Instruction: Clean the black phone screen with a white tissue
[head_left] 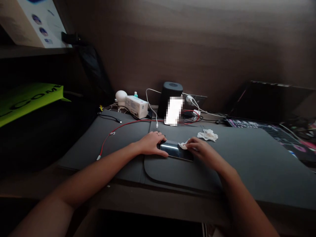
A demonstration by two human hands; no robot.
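A smartphone (172, 152) lies flat with its dark, shiny screen facing up on a grey desk mat (242, 161). My left hand (151, 144) grips the phone's left end, thumb along the near edge and fingers at the far edge; a ring shows on one finger. Pinched in my right hand (201, 152) is a white tissue (182, 145), which rests on the right part of the screen. Some of that tissue is hidden behind my fingers. Just beyond my right hand, a second crumpled tissue (207, 135) sits on the mat.
At the back stand a dark speaker (172, 88), a blurred-out bright object (174, 111), a white box (137, 106) and a round white device (121, 97). A red cable (105, 141) curves across the mat's left side. An open laptop (261, 102) is at right.
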